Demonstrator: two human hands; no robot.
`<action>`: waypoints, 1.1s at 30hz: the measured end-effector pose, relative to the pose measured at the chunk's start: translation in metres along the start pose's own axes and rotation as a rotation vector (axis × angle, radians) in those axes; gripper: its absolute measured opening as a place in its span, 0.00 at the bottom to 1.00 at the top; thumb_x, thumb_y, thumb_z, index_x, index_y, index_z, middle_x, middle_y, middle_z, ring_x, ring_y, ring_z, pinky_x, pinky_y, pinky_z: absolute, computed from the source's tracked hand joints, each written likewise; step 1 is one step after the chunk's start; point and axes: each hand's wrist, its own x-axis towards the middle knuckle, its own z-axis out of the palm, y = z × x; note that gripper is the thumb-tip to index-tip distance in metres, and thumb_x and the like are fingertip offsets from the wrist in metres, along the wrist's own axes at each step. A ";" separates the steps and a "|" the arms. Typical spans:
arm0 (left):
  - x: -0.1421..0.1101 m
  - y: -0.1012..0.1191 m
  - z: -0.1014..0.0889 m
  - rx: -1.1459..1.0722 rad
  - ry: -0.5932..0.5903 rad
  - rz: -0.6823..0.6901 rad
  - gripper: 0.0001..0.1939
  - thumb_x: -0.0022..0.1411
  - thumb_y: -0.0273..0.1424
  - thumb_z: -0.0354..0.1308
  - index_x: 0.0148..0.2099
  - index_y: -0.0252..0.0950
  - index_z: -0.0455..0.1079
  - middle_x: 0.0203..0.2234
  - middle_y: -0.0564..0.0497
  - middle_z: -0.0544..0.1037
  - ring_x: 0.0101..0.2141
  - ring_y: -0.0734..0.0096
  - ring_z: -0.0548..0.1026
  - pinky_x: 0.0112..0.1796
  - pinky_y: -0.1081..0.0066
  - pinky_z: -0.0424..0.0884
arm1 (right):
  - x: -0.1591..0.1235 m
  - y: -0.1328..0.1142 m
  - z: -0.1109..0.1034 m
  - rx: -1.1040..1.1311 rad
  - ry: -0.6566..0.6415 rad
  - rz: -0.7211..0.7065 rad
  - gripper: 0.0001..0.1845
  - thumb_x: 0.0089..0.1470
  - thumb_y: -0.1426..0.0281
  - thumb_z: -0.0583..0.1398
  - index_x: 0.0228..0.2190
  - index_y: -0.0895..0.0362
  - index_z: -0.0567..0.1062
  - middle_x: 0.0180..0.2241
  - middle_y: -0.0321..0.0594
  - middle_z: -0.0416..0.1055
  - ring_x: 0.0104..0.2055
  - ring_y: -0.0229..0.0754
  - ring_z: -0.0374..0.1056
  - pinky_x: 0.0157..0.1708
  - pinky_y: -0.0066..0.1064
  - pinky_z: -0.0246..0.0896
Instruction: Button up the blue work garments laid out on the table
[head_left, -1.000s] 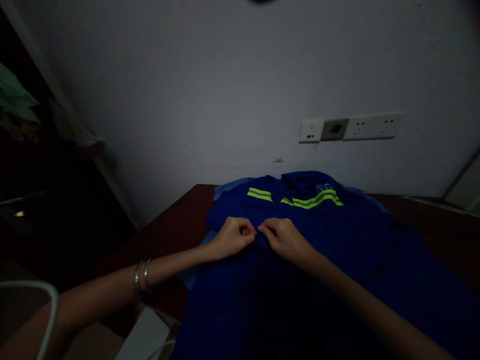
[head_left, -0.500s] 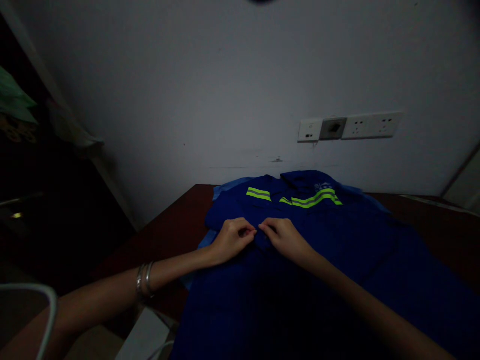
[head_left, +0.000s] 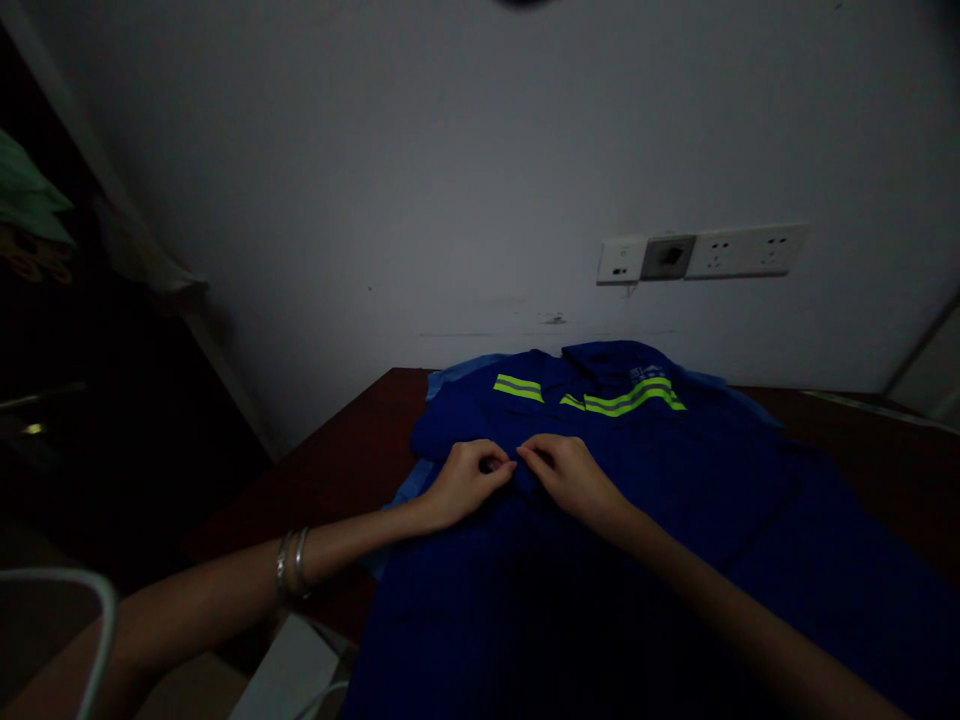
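A dark blue work jacket (head_left: 675, 490) with yellow-green reflective stripes (head_left: 630, 402) lies spread on a dark red table, its collar toward the wall. Both hands meet over the jacket's front, below the stripes. Thumb and fingers of my left hand (head_left: 471, 482) are pinched together on the fabric. Just to its right, my right hand (head_left: 571, 480) pinches the cloth as well, fingertips nearly touching those of the left. Any button or fastener between the fingertips is too dark and small to make out. Lighter blue cloth (head_left: 412, 485) shows from beneath the jacket's left side.
The table (head_left: 330, 450) runs up against a pale wall with a row of sockets (head_left: 701, 257). At the lower left are a white box (head_left: 289, 670) and a pale curved tube (head_left: 105, 620). A dark door with a handle (head_left: 45, 400) stands at far left.
My left fingertips have shifted very slightly; both hands stay pinched at the same spot on the jacket. The jacket lies as before.
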 end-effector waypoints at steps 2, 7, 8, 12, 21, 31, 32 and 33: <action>0.002 -0.001 0.000 0.014 -0.049 -0.012 0.11 0.58 0.33 0.51 0.30 0.31 0.71 0.23 0.51 0.73 0.26 0.75 0.69 0.27 0.77 0.61 | -0.001 -0.001 0.002 -0.071 -0.009 -0.022 0.13 0.56 0.73 0.51 0.30 0.59 0.75 0.30 0.42 0.75 0.33 0.40 0.69 0.33 0.28 0.58; 0.005 0.001 -0.001 0.130 -0.129 0.000 0.14 0.59 0.31 0.47 0.25 0.31 0.68 0.18 0.53 0.70 0.21 0.76 0.65 0.24 0.77 0.57 | -0.005 0.001 0.008 -0.203 -0.036 -0.089 0.13 0.57 0.73 0.49 0.30 0.60 0.73 0.30 0.44 0.72 0.33 0.41 0.68 0.34 0.29 0.57; 0.005 0.002 -0.001 0.150 -0.144 0.001 0.14 0.58 0.30 0.47 0.24 0.31 0.67 0.18 0.53 0.69 0.21 0.76 0.64 0.23 0.76 0.56 | -0.005 0.002 0.009 -0.209 -0.041 -0.094 0.13 0.57 0.73 0.49 0.30 0.60 0.73 0.29 0.43 0.72 0.33 0.40 0.68 0.34 0.29 0.57; 0.004 0.006 -0.004 0.151 -0.207 -0.013 0.15 0.58 0.28 0.46 0.22 0.31 0.66 0.16 0.55 0.67 0.19 0.78 0.62 0.23 0.76 0.54 | -0.005 0.003 0.007 -0.150 -0.048 -0.072 0.13 0.57 0.72 0.50 0.29 0.59 0.75 0.30 0.43 0.73 0.33 0.40 0.68 0.34 0.28 0.57; 0.002 0.008 -0.009 0.089 -0.197 -0.031 0.15 0.58 0.29 0.48 0.20 0.31 0.64 0.14 0.56 0.66 0.18 0.79 0.61 0.22 0.77 0.53 | 0.000 0.001 0.000 0.099 -0.081 0.059 0.15 0.53 0.69 0.52 0.26 0.60 0.76 0.22 0.39 0.72 0.22 0.36 0.63 0.22 0.26 0.50; 0.000 0.003 -0.007 -0.107 -0.140 -0.079 0.15 0.58 0.33 0.49 0.22 0.31 0.64 0.18 0.54 0.68 0.18 0.80 0.64 0.20 0.79 0.59 | 0.007 0.018 0.007 0.467 -0.157 0.232 0.15 0.49 0.62 0.54 0.24 0.61 0.74 0.22 0.39 0.71 0.24 0.37 0.65 0.24 0.26 0.58; 0.000 0.001 -0.007 -0.162 -0.149 -0.109 0.15 0.58 0.34 0.50 0.22 0.31 0.64 0.17 0.54 0.68 0.17 0.80 0.64 0.19 0.79 0.59 | 0.007 0.019 0.006 0.484 -0.166 0.223 0.15 0.48 0.62 0.54 0.24 0.61 0.74 0.22 0.39 0.71 0.24 0.37 0.65 0.25 0.27 0.59; 0.000 0.000 -0.006 -0.223 -0.168 -0.145 0.15 0.58 0.35 0.50 0.22 0.31 0.64 0.17 0.54 0.67 0.16 0.80 0.64 0.18 0.79 0.60 | 0.007 0.021 0.006 0.485 -0.174 0.209 0.16 0.49 0.62 0.55 0.24 0.61 0.74 0.22 0.39 0.71 0.25 0.38 0.66 0.26 0.27 0.59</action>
